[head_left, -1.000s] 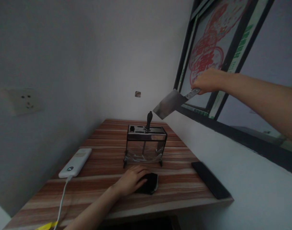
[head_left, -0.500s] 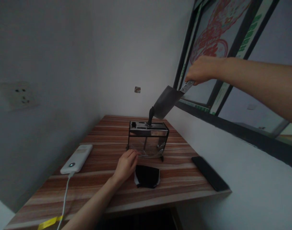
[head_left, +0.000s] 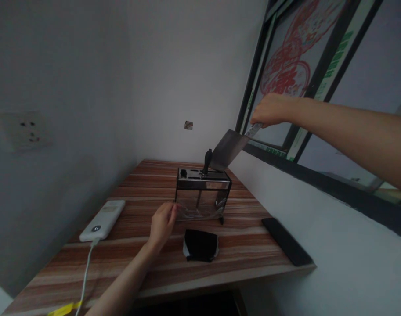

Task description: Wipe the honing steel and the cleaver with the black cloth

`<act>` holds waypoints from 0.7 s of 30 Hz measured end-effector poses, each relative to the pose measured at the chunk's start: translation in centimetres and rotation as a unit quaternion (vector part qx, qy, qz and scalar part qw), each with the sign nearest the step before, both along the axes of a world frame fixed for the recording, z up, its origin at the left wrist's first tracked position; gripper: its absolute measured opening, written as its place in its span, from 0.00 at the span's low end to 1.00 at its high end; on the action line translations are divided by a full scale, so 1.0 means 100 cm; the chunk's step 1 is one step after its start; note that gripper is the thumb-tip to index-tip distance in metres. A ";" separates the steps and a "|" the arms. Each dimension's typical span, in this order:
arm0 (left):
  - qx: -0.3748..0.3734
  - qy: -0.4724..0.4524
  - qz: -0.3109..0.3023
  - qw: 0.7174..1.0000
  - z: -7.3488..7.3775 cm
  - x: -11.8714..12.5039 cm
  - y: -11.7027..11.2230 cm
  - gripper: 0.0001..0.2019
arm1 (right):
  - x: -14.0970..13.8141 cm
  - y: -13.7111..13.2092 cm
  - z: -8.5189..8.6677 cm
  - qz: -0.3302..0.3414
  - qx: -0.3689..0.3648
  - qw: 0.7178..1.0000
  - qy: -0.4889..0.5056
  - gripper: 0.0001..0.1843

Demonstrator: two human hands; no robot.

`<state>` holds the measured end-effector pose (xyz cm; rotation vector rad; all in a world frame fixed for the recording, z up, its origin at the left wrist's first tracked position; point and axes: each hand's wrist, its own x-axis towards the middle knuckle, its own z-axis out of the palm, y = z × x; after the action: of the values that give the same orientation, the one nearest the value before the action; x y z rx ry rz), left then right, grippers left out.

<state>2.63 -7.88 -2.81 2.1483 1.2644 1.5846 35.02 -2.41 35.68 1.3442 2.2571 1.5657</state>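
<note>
My right hand (head_left: 269, 109) is wrapped around the handle of a cleaver (head_left: 229, 150), holding it tilted with the blade pointing down and left. The blade's lower end is at the top of a knife block (head_left: 203, 182) with clear sides and a slotted metal top; whether it has entered a slot cannot be made out. A black-handled knife (head_left: 207, 161) stands upright in the block. Low on the block's left front edge, my left hand (head_left: 163, 221) closes its fingers, gripping the corner. A black folded piece (head_left: 200, 245) lies in front of the block.
On the wooden table (head_left: 147, 184), a white power bank (head_left: 103, 220) with a cable (head_left: 84, 281) lies left, and a black phone-like slab (head_left: 287, 241) lies at the right edge. A window (head_left: 286, 74) and wall flank the right side. A socket (head_left: 24, 129) is on the left wall.
My right hand has lowered the cleaver, bringing its blade down to the block's top. My left hand has shifted left, from the block's front to its left corner.
</note>
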 end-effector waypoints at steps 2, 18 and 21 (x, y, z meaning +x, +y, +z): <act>-0.004 -0.016 0.009 1.000 0.000 -0.002 0.001 0.14 | -0.011 -0.011 0.001 -0.080 -0.067 0.984 -0.145 0.10; -0.004 -0.035 0.003 0.999 0.005 0.000 -0.001 0.15 | -0.064 0.008 -0.023 -0.072 -0.128 0.963 -0.224 0.20; -0.002 -0.031 0.003 1.000 0.005 0.000 0.000 0.15 | -0.074 0.011 -0.040 -0.072 -0.166 0.957 -0.225 0.08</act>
<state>2.61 -7.89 -2.30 2.0784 1.2541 1.6357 27.58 -1.31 31.63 0.9248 1.9755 1.2212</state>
